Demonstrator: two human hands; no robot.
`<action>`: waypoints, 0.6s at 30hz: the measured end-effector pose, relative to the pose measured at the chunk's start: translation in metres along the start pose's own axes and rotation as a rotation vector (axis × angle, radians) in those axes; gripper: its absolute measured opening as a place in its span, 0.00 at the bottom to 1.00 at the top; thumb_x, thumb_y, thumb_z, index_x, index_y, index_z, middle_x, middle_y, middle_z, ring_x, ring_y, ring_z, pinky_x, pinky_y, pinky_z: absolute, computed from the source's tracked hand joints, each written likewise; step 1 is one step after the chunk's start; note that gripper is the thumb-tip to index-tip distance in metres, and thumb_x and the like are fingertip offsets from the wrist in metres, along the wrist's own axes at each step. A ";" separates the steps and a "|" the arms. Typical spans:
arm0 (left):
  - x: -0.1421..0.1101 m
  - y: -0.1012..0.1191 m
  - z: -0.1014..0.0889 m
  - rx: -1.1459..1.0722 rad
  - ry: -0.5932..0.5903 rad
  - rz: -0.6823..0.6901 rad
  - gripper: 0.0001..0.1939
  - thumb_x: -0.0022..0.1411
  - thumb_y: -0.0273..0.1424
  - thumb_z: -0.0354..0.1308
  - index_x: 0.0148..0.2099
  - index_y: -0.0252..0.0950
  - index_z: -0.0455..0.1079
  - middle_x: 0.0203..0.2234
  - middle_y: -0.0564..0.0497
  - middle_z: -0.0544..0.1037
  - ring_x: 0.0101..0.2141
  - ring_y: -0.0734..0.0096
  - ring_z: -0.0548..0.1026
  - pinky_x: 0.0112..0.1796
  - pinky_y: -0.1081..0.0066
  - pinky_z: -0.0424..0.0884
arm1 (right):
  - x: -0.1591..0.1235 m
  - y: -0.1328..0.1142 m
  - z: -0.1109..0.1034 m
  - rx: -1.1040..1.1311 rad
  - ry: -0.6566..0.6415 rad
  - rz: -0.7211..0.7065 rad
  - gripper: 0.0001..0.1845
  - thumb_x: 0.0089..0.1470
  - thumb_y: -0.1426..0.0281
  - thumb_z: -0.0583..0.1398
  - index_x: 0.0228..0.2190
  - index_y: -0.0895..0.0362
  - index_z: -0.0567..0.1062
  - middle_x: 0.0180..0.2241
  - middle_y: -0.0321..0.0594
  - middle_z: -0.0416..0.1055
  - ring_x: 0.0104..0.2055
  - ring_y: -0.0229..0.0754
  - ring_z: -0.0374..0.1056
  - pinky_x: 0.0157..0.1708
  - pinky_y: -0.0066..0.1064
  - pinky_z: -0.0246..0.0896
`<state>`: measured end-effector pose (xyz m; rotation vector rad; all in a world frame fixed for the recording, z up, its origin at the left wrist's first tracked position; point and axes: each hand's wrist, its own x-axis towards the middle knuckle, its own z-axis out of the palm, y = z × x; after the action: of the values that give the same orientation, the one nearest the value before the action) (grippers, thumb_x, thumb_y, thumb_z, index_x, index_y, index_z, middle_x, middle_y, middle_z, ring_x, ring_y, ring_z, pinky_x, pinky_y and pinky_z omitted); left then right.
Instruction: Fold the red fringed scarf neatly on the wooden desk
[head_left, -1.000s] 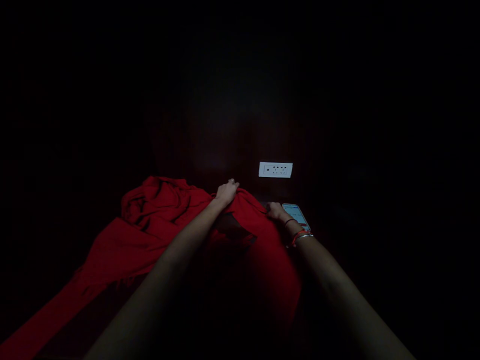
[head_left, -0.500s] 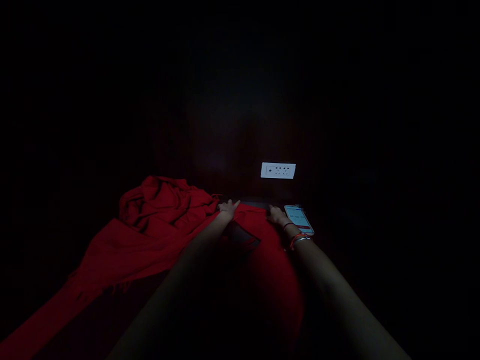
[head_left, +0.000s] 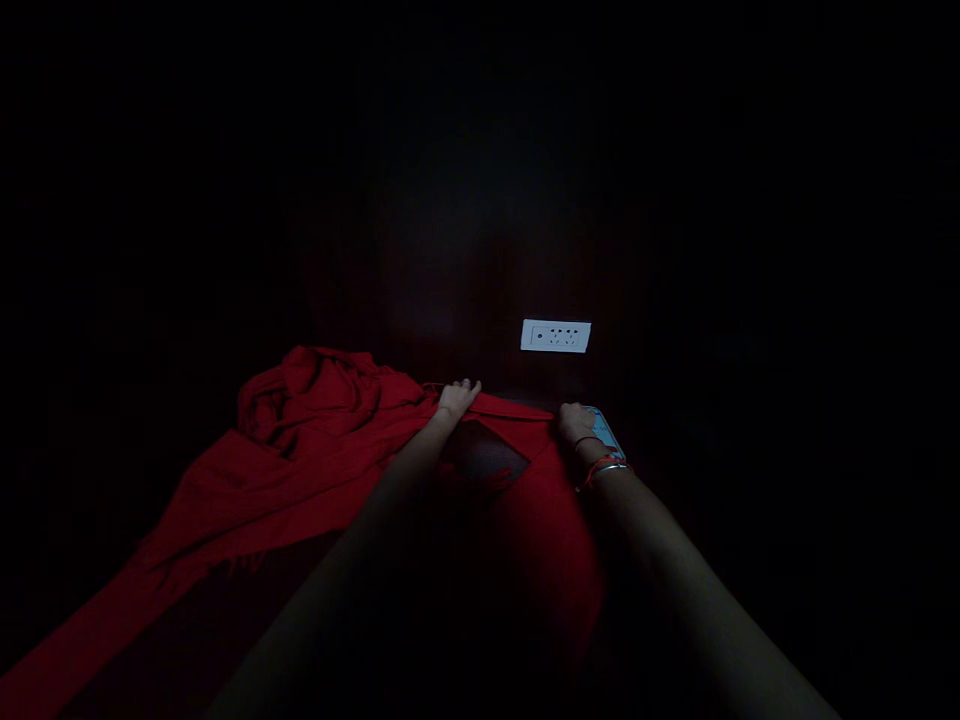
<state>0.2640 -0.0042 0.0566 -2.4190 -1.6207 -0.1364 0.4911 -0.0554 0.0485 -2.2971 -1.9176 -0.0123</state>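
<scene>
A red fringed scarf [head_left: 307, 455] lies bunched up on the left, with a part stretching across the middle and down toward me. My left hand [head_left: 457, 398] is closed on the scarf's far edge, its fingertips only partly distinct in the dim light. Farther right, my right hand [head_left: 577, 422] is a fist around the same edge, and the cloth runs in a fairly straight strip between both hands. Below that strip a dark patch of surface shows through a gap in the cloth. Bracelets circle my right wrist.
A lit phone [head_left: 606, 432] lies just beyond my right hand, partly covered by it. On the dark wall ahead is a white socket plate [head_left: 556, 336]. Deep shadow hides most of the surroundings.
My right hand has moved right with the scarf's edge and now covers part of the phone. The cloth between my hands has lengthened, and my left hand has shifted slightly.
</scene>
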 end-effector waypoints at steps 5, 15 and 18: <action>-0.017 0.024 0.004 -0.025 -0.006 0.136 0.31 0.56 0.28 0.49 0.60 0.42 0.44 0.54 0.41 0.56 0.52 0.56 0.56 0.48 0.55 0.53 | -0.036 0.005 -0.007 0.006 0.032 -0.180 0.17 0.50 0.73 0.53 0.44 0.61 0.68 0.47 0.53 0.61 0.49 0.45 0.58 0.47 0.33 0.52; -0.151 0.044 0.017 -0.196 -0.078 0.524 0.26 0.58 0.44 0.44 0.56 0.41 0.54 0.56 0.45 0.55 0.54 0.58 0.54 0.49 0.59 0.56 | -0.141 0.024 0.024 0.149 -0.042 -0.775 0.13 0.54 0.74 0.48 0.38 0.57 0.69 0.39 0.43 0.65 0.42 0.40 0.59 0.43 0.32 0.52; -0.186 0.027 0.030 -0.198 -0.015 0.437 0.24 0.60 0.42 0.43 0.57 0.43 0.52 0.56 0.47 0.55 0.55 0.60 0.54 0.50 0.58 0.54 | -0.145 0.020 0.026 0.102 0.026 -0.724 0.11 0.53 0.76 0.47 0.32 0.58 0.69 0.33 0.42 0.66 0.38 0.40 0.59 0.39 0.32 0.52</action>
<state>0.2161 -0.1748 -0.0134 -2.8641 -1.0894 -0.2106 0.4818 -0.1975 0.0061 -1.4220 -2.5415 -0.0238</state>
